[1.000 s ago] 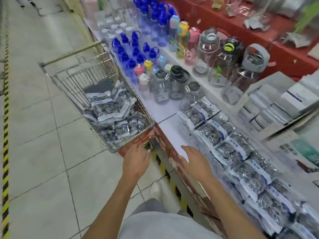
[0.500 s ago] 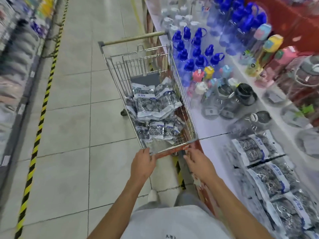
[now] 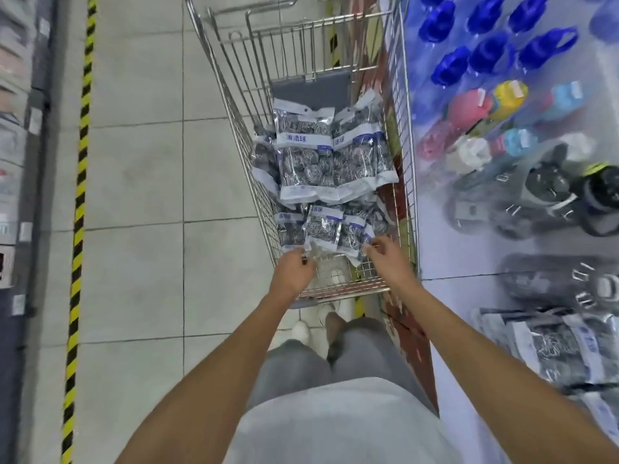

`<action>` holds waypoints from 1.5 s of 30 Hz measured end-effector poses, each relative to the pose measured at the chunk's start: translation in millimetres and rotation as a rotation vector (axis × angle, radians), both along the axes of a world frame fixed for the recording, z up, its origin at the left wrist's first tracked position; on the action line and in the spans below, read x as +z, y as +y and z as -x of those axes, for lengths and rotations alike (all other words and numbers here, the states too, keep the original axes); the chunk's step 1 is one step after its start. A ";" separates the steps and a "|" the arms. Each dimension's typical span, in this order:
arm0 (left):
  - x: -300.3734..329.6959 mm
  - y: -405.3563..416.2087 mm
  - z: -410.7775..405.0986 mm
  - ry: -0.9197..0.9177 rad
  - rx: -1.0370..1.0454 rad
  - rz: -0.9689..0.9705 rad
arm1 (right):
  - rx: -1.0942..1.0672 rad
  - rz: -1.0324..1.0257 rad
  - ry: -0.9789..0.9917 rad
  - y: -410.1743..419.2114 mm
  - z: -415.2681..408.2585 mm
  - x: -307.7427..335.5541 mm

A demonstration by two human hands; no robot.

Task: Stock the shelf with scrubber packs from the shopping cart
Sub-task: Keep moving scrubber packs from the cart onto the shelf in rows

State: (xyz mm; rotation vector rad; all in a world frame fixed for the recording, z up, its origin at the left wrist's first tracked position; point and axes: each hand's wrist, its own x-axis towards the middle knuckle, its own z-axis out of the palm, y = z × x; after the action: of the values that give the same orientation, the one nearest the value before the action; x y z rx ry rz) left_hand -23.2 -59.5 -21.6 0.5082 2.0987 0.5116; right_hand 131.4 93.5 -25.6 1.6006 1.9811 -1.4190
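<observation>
Both hands have gone from the cart rim into it, left hand and right hand pinching small scrubber packs for the shelf.

scrubber packs | clear bags, steel wool (blue-white labels) | heaped in shopping cart

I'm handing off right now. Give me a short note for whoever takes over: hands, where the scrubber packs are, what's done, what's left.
Left hand: inside the near end of the shopping cart, fingers curled at the edge of a small scrubber pack; a closed grip can't be confirmed.
Right hand: also in the cart, fingertips touching the rightmost small pack; no firm hold visible.
Packs: larger packs piled mid-cart, small ones at the near end.
Done: some packs already lie on the shelf to the right.
Left: lift the packs out and lay them on the shelf beside those already there.
</observation>
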 end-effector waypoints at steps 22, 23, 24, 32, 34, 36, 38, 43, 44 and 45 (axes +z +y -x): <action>-248.0 120.3 85.0 -0.379 0.383 0.147 | -0.581 0.310 -0.164 80.4 84.0 -226.5; -251.7 122.4 85.7 -0.369 0.376 0.138 | -0.592 0.289 -0.164 81.6 87.3 -230.0; -254.4 124.2 86.5 -0.363 0.376 0.135 | -0.599 0.265 -0.164 82.9 90.0 -231.7; -265.2 124.3 94.5 -0.430 0.390 0.122 | -0.580 0.303 -0.192 85.8 93.7 -239.9; -263.3 116.0 92.9 -0.548 0.415 0.140 | -0.591 0.334 -0.192 84.2 89.0 -235.1; -254.7 105.1 90.2 -0.637 0.430 0.155 | -0.633 0.346 -0.159 80.4 83.0 -228.0; -240.4 95.8 85.4 -0.678 0.492 0.148 | -0.685 0.364 -0.108 73.5 73.5 -219.0; -188.8 66.7 69.6 -0.777 0.641 0.089 | -0.760 0.433 -0.004 51.6 45.9 -183.1; -179.8 61.1 66.9 -0.787 0.637 0.064 | -0.773 0.415 0.013 47.7 42.2 -170.6; -164.2 57.8 64.9 -0.798 0.623 0.031 | -0.790 0.390 0.034 44.4 38.6 -160.1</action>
State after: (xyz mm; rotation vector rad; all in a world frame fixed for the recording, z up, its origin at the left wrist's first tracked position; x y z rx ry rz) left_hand -88.1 -1.8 -185.7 -0.3603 1.4394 0.8598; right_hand 92.8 137.9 -185.7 2.2562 0.9768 -1.9270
